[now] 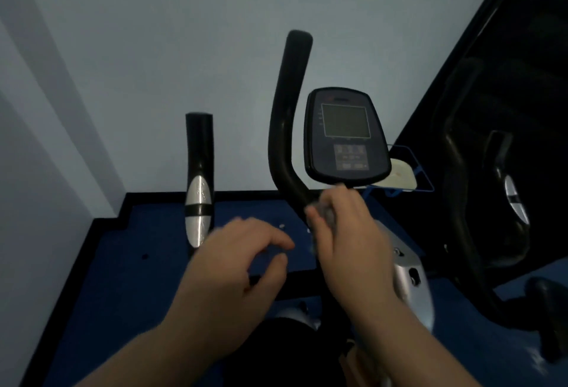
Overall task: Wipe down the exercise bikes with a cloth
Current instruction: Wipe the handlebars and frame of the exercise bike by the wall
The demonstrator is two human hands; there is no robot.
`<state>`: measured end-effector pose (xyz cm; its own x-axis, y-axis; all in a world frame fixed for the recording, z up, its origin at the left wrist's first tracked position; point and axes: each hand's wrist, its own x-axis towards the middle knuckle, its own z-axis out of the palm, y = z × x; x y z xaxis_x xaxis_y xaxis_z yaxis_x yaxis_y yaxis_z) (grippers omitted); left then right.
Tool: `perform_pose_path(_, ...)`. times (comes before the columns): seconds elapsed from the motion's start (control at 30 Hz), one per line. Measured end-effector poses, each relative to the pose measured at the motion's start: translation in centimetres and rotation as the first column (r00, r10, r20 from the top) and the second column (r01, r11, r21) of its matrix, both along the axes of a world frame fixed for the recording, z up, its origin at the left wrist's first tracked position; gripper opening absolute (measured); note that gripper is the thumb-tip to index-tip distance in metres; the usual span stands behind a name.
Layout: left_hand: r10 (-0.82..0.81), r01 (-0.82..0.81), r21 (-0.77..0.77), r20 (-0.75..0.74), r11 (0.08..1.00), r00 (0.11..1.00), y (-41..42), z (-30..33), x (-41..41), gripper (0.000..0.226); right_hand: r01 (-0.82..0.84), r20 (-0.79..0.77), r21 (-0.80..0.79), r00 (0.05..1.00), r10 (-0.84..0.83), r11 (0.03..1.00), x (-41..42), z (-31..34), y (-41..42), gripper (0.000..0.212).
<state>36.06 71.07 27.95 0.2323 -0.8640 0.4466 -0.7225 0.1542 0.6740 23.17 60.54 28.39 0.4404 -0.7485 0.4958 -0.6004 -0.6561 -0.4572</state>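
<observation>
**Cloth bunched at the base of the handlebar, console close by**

The exercise bike (pixel 408 276) fills the middle of the view, standing on a blue floor (pixel 101 294) against a pale wall (pixel 153 48). It looks dark and smooth: black curved bars, a silver-grey body below, little visible dirt in this dim light. A second bike (pixel 479 202) stands just to the right.

The likeliest slip, I judge, is at the console (pixel 345 134), which sits just above the wiping hand; a careless upward stroke could press its buttons or smear the screen. The upright handlebar (pixel 289 116) is rounded and slick, so the cloth could slide off rather than wipe.

The right hand (pixel 347 233) is at the foot of that handlebar, its fingers (pixel 319 217) curled around a pale, blurred cloth (pixel 322 211) that is mostly hidden in the grip. With so little cloth showing, bare skin may do some of the rubbing.

The left hand (pixel 242 260) hovers lower left, fingers loosely bent and apart, holding nothing, near the shorter grip (pixel 199 171) with its silver sensor plates.
</observation>
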Motion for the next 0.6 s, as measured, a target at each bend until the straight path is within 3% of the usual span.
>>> perform_pose_path(0.1, 0.130, -0.114, -0.200, 0.068, 0.973, 0.989, -2.3, 1.7, 3.2, 0.016, 0.010, -0.038, -0.037, 0.999, -0.012, 0.999, 4.8, 2.2, -2.9, 0.019)
perform_pose_path(0.2, 0.294, -0.262, -0.340, 0.046, 0.903, 0.955, -4.8, 3.3, 6.7, 0.017, -0.013, -0.077, -0.057, 0.997, 0.009, 0.998, 3.7, 1.8, -2.4, 0.012)
perform_pose_path(0.3, 0.292, -0.273, -0.272, 0.031, 0.923, 0.956, -6.9, 4.0, 8.8, 0.021, -0.015, -0.175, -0.096, 0.985, -0.003, 0.995, 1.1, 0.8, -0.1, 0.016)
perform_pose_path(0.4, 0.239, -0.209, -0.160, 0.198, 0.965, 0.950, -8.2, 3.3, 9.1, 0.024, 0.045, -0.135, -0.135, 0.989, -0.063, 0.990, 5.1, 2.5, -2.2, 0.015)
perform_pose_path(0.5, 0.260, -0.229, -0.146, 0.249, 0.962, 0.933, -8.4, 3.1, 9.4, 0.023, 0.094, -0.143, -0.147, 0.983, -0.115, 0.985, 8.9, 3.7, -3.7, 0.022)
perform_pose_path(0.6, 0.231, -0.194, -0.159, 0.260, 0.968, 0.937, -8.4, 3.1, 9.9, 0.019, 0.085, -0.149, -0.098, 0.984, -0.099, 0.992, 6.5, 2.7, -1.7, 0.014)
